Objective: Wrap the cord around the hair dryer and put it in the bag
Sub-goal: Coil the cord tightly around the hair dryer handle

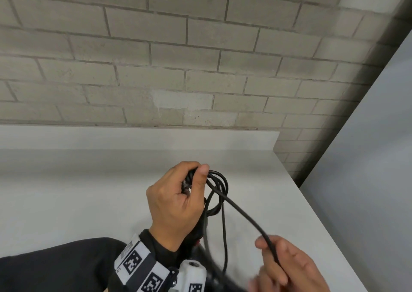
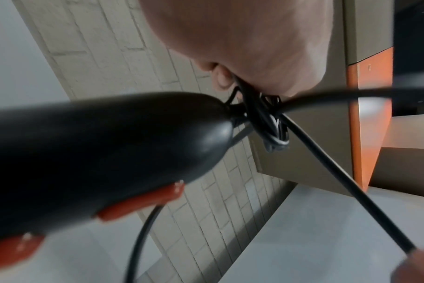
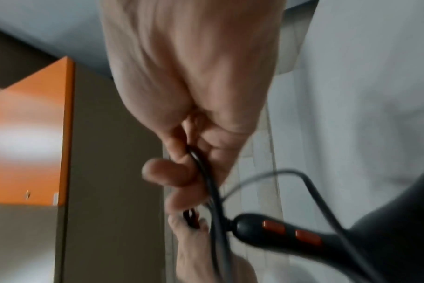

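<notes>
We note the hair dryer (image 2: 90, 153) held low in the centre of the head view, mostly hidden behind the left hand (image 1: 176, 200) and wrist. The left wrist view shows its black handle filling the left half of the frame, with two red switches (image 2: 143, 203) along the lower edge. In the right wrist view the handle lies at lower right, both switches showing, though the frame is blurred.

The cord (image 1: 243, 213) is black. Several loops of it are bunched at the top of the left hand, near the centre of the head view, and hang just right of that hand. We see the left grip clenched round this bundle, thumb pressed over the loops. The left wrist view shows the loops gathered at the handle's end, under the heel of the hand; we cannot tell whether the same fingers also grasp the handle.

From the bundle one strand runs taut, diagonally down to the right hand (image 1: 287, 267) at the lower right of the head view. The right grip pinches this strand between thumb and fingers. A further slack loop hangs down between the two hands.

Both hands are above a pale grey counter (image 1: 89, 191), which fills the lower half of the head view. Behind it stands a grey block wall (image 1: 156, 57). A grey panel (image 1: 379, 158) runs along the right edge of the frame. On the left wrist sits a band with black-and-white markers (image 1: 142, 265), above a dark sleeve (image 1: 55, 267). An orange and tan cabinet (image 3: 29, 143) shows at the left of the right wrist view.
</notes>
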Motion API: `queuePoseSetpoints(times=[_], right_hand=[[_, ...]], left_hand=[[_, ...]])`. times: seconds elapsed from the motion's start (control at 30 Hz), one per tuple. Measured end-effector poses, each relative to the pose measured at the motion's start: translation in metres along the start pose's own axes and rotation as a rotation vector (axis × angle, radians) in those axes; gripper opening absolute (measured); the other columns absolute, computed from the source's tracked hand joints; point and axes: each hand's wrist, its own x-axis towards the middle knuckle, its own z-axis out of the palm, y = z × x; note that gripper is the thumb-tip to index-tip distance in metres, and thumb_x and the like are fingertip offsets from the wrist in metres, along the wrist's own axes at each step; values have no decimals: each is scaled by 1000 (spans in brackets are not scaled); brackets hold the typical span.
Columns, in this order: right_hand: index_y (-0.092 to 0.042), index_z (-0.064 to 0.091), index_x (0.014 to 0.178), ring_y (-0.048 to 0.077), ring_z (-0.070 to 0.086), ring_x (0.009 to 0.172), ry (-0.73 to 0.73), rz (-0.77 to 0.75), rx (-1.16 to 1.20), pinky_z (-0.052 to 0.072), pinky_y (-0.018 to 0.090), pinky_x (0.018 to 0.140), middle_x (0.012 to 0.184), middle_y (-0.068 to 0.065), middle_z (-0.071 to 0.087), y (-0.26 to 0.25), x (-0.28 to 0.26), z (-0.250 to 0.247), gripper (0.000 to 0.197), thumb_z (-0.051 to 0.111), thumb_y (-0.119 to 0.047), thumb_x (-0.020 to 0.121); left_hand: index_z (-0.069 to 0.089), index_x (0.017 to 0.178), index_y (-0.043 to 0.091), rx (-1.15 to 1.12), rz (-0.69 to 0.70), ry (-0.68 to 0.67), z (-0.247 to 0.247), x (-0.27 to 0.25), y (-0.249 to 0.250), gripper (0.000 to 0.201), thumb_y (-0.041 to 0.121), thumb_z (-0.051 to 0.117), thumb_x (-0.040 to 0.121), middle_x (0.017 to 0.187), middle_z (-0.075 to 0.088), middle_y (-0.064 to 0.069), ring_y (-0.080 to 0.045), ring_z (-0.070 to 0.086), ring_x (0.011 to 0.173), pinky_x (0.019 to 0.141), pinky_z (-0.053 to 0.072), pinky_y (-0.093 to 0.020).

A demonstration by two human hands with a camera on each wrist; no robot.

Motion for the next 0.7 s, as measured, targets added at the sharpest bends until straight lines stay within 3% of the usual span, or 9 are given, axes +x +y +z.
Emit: queuePoseSetpoints(times=[0.03, 0.13, 0.17, 0.23, 0.3, 0.4, 0.5, 0.6, 0.7], right_hand=[[12, 62, 105, 17, 53, 47, -2, 44, -104, 50, 26, 53, 56, 7, 44, -5, -5, -10, 49, 71, -33, 89], [3, 72, 83, 8, 27, 36, 277, 99, -536, 25, 13, 40, 43, 7, 32, -20, -15, -23, 71, 95, -51, 43], [-2, 73, 77, 11, 30, 34, 356, 21, -617, 27, 14, 38, 40, 12, 34, -25, -16, -19, 60, 96, -47, 43], [-10, 74, 73, 19, 42, 36, 429, -142, -764, 40, 19, 41, 43, 19, 48, -29, -12, -11, 12, 86, -12, 70], [-15, 74, 78, 17, 58, 48, 546, -303, -906, 51, 15, 53, 57, 14, 64, -24, -10, -17, 28, 69, 12, 80], [-40, 68, 91, 14, 66, 79, 626, -547, -1080, 54, 17, 72, 85, -1, 70, -14, -4, -2, 46, 81, 0, 74], [-35, 66, 79, 15, 58, 62, 562, -811, -1128, 47, 18, 63, 72, -7, 63, -4, -4, 32, 15, 72, -24, 72], [-31, 68, 70, 7, 56, 49, 359, -614, -1103, 43, 9, 52, 57, -7, 63, 8, 0, 64, 8, 65, -39, 70], [-41, 65, 84, 2, 58, 54, 190, -248, -1167, 45, 12, 52, 66, -12, 68, 22, 12, 71, 7, 66, -46, 80]], left_hand=[[72, 80, 10, 1, 11, -2, -1, 0, 0, 48, 49, 49, 99, 67, 50, 26, 6, 46, 57, 55, 35, -13], [72, 81, 10, -31, 9, -15, 0, -5, 2, 49, 50, 50, 98, 70, 53, 26, 5, 49, 59, 57, 37, -12], [72, 81, 10, -39, 4, -19, 1, -6, 3, 48, 50, 51, 98, 70, 52, 26, 5, 49, 59, 57, 37, -12], [71, 81, 10, -45, -5, -23, 4, -8, 6, 48, 50, 51, 98, 69, 54, 23, 3, 50, 58, 55, 39, -14], [71, 81, 11, -47, -18, -21, 6, -9, 7, 46, 50, 52, 97, 67, 56, 18, 0, 52, 58, 53, 42, -20], [71, 82, 11, -35, -36, -15, 6, -9, 7, 44, 49, 53, 96, 66, 58, 14, -4, 52, 57, 51, 44, -26], [71, 82, 11, -21, -35, -20, 4, -10, 8, 43, 48, 54, 96, 66, 59, 12, -5, 53, 58, 51, 45, -28], [71, 82, 11, -7, -28, -22, 5, -11, 10, 44, 49, 53, 96, 66, 59, 13, -4, 53, 57, 51, 45, -27], [70, 81, 12, 4, -25, -28, 6, -12, 12, 41, 47, 54, 96, 66, 61, 11, -8, 55, 56, 50, 45, -30]])
